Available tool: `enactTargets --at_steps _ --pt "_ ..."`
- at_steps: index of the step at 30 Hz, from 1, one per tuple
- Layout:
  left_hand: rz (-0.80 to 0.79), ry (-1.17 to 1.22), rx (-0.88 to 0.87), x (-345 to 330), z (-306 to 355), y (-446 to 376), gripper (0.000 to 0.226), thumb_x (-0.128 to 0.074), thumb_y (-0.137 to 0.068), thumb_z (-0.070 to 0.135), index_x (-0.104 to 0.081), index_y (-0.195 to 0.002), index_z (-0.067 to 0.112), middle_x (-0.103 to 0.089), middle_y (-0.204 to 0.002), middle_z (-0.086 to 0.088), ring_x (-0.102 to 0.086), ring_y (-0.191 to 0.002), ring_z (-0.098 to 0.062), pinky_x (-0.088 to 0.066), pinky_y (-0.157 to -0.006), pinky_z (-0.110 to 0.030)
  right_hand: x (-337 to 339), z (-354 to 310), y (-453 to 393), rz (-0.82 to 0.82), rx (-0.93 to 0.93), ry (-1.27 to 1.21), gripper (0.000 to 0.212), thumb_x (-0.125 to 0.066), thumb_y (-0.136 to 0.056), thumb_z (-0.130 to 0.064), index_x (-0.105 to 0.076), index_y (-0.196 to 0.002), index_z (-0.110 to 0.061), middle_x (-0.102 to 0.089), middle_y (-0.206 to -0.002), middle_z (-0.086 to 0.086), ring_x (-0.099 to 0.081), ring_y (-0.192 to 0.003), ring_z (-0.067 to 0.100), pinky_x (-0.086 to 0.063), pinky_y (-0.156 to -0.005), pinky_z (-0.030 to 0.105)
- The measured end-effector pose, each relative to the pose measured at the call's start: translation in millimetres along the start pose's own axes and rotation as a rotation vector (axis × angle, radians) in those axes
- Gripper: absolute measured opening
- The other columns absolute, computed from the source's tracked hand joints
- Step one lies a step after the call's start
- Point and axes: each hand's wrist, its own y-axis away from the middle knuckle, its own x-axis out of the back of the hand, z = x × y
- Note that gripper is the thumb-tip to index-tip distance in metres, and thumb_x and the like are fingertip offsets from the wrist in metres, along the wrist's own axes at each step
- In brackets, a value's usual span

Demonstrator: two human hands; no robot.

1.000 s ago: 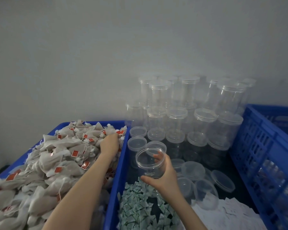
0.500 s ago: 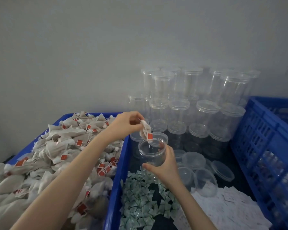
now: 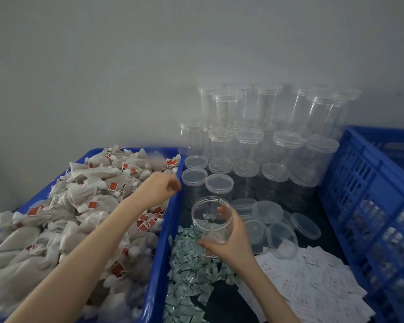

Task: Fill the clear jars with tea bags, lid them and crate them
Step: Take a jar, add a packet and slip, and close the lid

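Note:
My right hand (image 3: 232,244) grips an open clear jar (image 3: 211,217), holding it tilted over a pile of small green sachets (image 3: 189,278). Something pale lies low inside the jar, with a red tag showing near its bottom. My left hand (image 3: 158,190) hovers blurred over the right edge of the blue bin (image 3: 167,231) heaped with white tea bags (image 3: 79,206) carrying red tags. Its fingers are loosely curled and no tea bag shows in them.
Stacks of lidded clear jars (image 3: 254,141) stand against the grey wall behind. Loose clear lids (image 3: 267,212) lie to the right of the held jar. White paper slips (image 3: 313,283) cover the near right. A blue slatted crate (image 3: 364,194) stands at the far right.
My left hand lifted a tea bag from the bin to the jar's mouth, and has now drawn back left over the bin without it. The right hand keeps hold of the jar.

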Motion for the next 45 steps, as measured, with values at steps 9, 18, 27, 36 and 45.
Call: enactTargets --at_steps 9,18,27,36,45 --pt "-0.584 -0.333 0.246 -24.4 -36.1 26.7 0.043 -0.065 -0.084 0.048 -0.063 -0.117 0.021 -0.064 -0.112 0.004 -0.060 -0.099 -0.014 -0.050 -0.089 -0.030 -3.6 -8.9 18.0 -0.041 -0.005 -0.027 0.090 -0.085 -0.045 -0.052 -0.042 -0.124 -0.050 -0.050 -0.130 -0.023 -0.045 -0.118 -0.018 -0.038 -0.088 -0.001" --pt "-0.661 -0.398 0.196 -11.3 -23.4 64.8 0.032 -0.067 -0.083 0.019 -0.060 -0.112 0.029 -0.050 -0.099 0.010 -0.054 -0.095 -0.012 -0.049 -0.075 -0.023 -6.8 -14.7 28.2 -0.077 -0.022 -0.046 0.098 -0.084 -0.043 -0.055 -0.044 -0.131 -0.040 -0.051 -0.130 -0.019 -0.046 -0.121 -0.011 -0.038 -0.091 0.000" --pt "-0.034 -0.106 -0.018 36.3 5.8 80.8 0.019 -0.062 -0.089 0.013 -0.058 -0.090 0.032 -0.060 -0.089 0.017 -0.055 -0.080 0.005 -0.041 -0.060 -0.007 -13.3 -12.1 30.7 -0.123 -0.046 -0.041 0.102 -0.090 -0.049 -0.045 -0.040 -0.139 -0.038 -0.049 -0.132 -0.022 -0.046 -0.123 -0.009 -0.040 -0.097 0.009" --pt "-0.049 0.238 -0.346 13.7 59.2 79.5 0.020 -0.066 -0.087 0.010 -0.064 -0.095 0.028 -0.063 -0.088 0.022 -0.058 -0.086 0.014 -0.044 -0.072 -0.004 -26.5 -19.3 26.9 -0.100 -0.029 -0.057 0.089 -0.086 -0.046 -0.039 -0.045 -0.123 -0.056 -0.053 -0.121 -0.026 -0.054 -0.117 -0.004 -0.053 -0.097 0.030" --pt "0.102 0.018 -0.034 21.1 6.9 71.5 0.025 -0.063 -0.090 0.016 -0.060 -0.100 0.038 -0.065 -0.102 0.021 -0.060 -0.084 0.005 -0.052 -0.076 -0.014 -29.8 -29.9 20.5 -0.127 0.002 0.009 0.091 -0.083 -0.048 -0.048 -0.036 -0.126 -0.052 -0.047 -0.131 -0.023 -0.043 -0.123 -0.010 -0.037 -0.098 0.007"
